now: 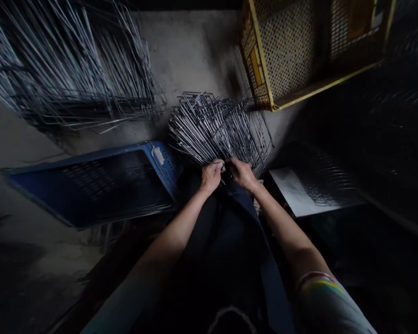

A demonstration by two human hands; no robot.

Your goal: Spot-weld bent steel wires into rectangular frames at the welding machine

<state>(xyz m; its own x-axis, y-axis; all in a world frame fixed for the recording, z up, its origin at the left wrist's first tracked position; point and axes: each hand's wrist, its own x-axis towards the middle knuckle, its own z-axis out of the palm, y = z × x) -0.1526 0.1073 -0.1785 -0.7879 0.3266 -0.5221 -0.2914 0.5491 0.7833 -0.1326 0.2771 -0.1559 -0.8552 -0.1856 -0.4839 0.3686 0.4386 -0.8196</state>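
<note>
A heap of thin metal wire rods [209, 125], some with bent ends, fans out on the far side of my hands. My left hand [212, 175] is closed at the heap's near edge, thumb and fingers pinched together. Close beside it, my right hand [243, 171] is also closed, its fingertips turned toward the left ones. Short dark wire ends show just under the fingers. The hands are a small gap apart. Dim light and the curled fingers hide exactly what each hand grips.
A blue plastic crate [153, 171] lies to the left. Behind it stands a large stack of long wires [90, 69]. A yellow mesh crate [264, 88] is at the back right. Curved wires lie by a pale sheet [292, 195] on the right. Dark cloth [226, 241] covers my lap.
</note>
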